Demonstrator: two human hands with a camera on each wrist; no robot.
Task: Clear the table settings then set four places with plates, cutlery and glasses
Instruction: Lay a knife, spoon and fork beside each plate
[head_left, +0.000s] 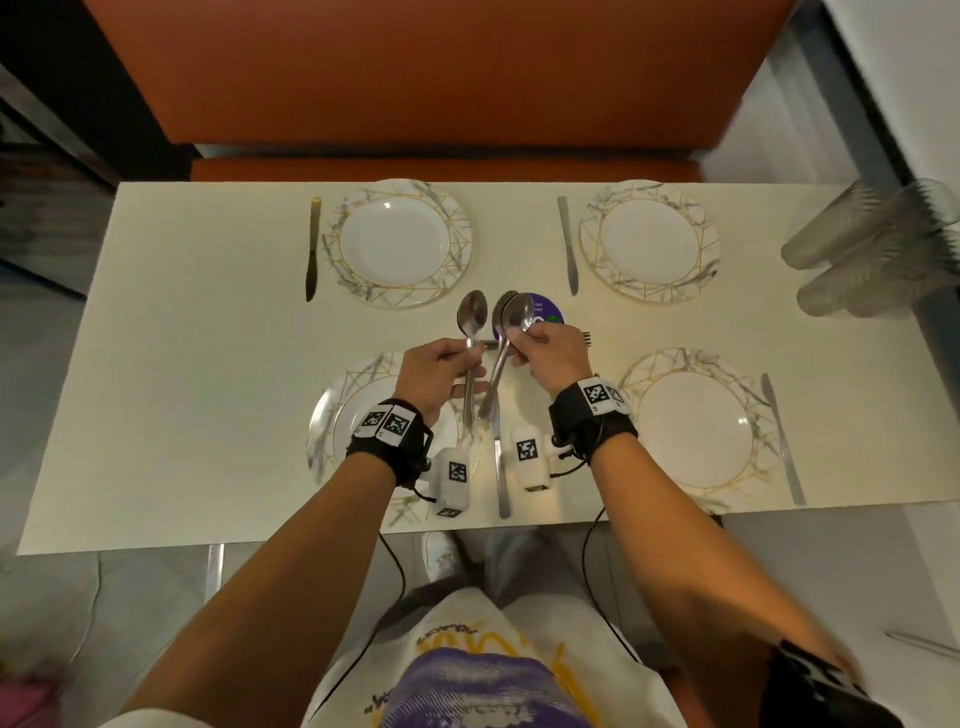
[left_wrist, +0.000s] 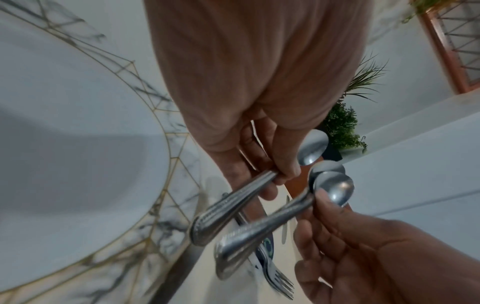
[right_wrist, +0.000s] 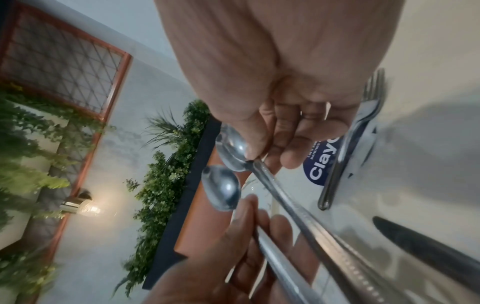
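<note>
My left hand (head_left: 441, 371) grips one steel spoon (head_left: 471, 314) upright by its handle, above the near-left plate (head_left: 324, 431). My right hand (head_left: 545, 345) pinches a pair of spoons (head_left: 514, 312) at their necks, bowls up, close beside the left one. The same spoons show in the left wrist view (left_wrist: 330, 185) and the right wrist view (right_wrist: 231, 148). Plates sit at far left (head_left: 397, 241), far right (head_left: 649, 241) and near right (head_left: 696, 421), each with a knife (head_left: 569, 244) beside it. Forks (right_wrist: 363, 127) lie on the table under my right hand.
A round blue sticker (head_left: 545, 312) marks the middle of the cream table (head_left: 182, 364). Stacked clear glasses (head_left: 872, 244) lie past the right edge. An orange bench (head_left: 441, 78) runs along the far side. A knife (head_left: 500, 467) lies between my wrists.
</note>
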